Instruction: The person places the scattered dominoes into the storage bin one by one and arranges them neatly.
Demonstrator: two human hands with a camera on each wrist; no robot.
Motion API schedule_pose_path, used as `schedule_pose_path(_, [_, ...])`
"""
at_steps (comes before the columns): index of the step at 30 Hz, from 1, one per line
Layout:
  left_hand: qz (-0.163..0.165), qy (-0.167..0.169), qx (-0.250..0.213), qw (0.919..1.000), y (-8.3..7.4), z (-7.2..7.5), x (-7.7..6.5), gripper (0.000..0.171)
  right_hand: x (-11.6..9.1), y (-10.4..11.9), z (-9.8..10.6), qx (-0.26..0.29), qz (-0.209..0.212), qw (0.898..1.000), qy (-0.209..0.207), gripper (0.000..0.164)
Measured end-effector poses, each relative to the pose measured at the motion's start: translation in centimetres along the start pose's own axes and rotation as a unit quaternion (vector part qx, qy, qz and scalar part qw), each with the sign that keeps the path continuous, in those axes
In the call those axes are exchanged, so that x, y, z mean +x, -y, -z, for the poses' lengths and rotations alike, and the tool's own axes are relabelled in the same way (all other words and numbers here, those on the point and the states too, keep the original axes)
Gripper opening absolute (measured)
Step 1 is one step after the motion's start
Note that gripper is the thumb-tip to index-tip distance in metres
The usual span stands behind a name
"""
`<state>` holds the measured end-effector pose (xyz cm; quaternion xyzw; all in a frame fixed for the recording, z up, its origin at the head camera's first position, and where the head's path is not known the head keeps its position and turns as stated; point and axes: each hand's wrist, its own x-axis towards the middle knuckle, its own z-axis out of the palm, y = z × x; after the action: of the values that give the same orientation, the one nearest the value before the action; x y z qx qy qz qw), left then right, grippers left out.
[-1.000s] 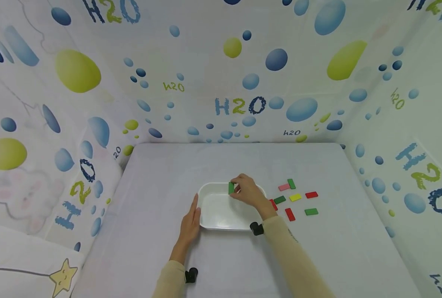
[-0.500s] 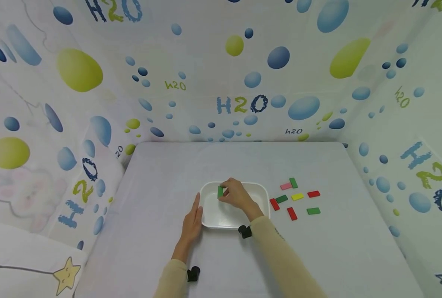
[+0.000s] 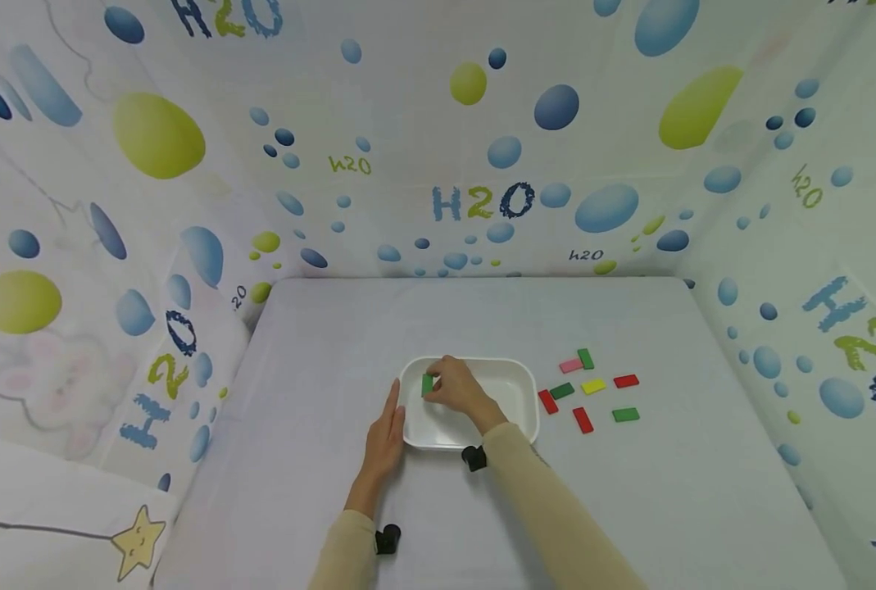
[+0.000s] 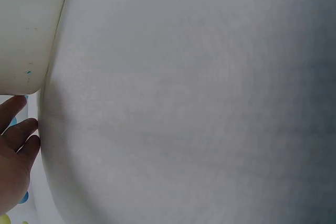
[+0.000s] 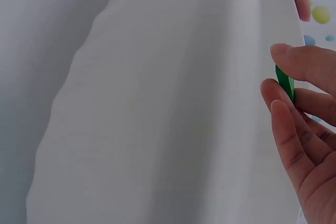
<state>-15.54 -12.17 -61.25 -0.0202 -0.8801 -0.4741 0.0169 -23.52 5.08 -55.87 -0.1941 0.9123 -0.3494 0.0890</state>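
A right hand (image 3: 458,388) pinches a green block (image 3: 427,385) over a white tray (image 3: 510,401), a straight-fingered left hand (image 3: 386,434) touching the tray's left side.

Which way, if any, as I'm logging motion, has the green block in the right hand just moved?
Yes: in the head view, the green block moved left, nearer the left end of the white tray.

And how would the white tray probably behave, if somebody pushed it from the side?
The white tray would more likely slide than tip, since it appears to lie flat and is wide and shallow. It also looks stiff: its outline shows no visible bend beside the left hand touching its side. Its smooth sheen suggests a slightly slippery surface.
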Motion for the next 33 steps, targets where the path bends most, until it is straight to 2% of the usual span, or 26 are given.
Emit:
schedule_pose_path(6, [-0.010,-0.006,0.002,0.9999,0.0,0.0,0.1,0.050,0.6,0.2,-0.9,-0.013,-0.016,1.000,0.010,0.043])
schedule_pose_path(11, [-0.007,-0.003,0.002,1.0000,-0.2,0.1,0.0,0.050,0.8,0.2,-1.9,-0.040,-0.027,0.999,0.015,0.043])
schedule_pose_path(15, [-0.003,0.004,0.006,1.0000,-0.2,0.1,0.0,0.051,0.7,0.2,-2.5,-0.042,-0.038,0.998,0.021,0.043])
schedule_pose_path(33, [-0.006,0.001,0.001,1.0000,-0.1,0.0,-0.2,0.051,0.6,0.2,-3.8,-0.061,-0.060,0.995,0.043,0.042])
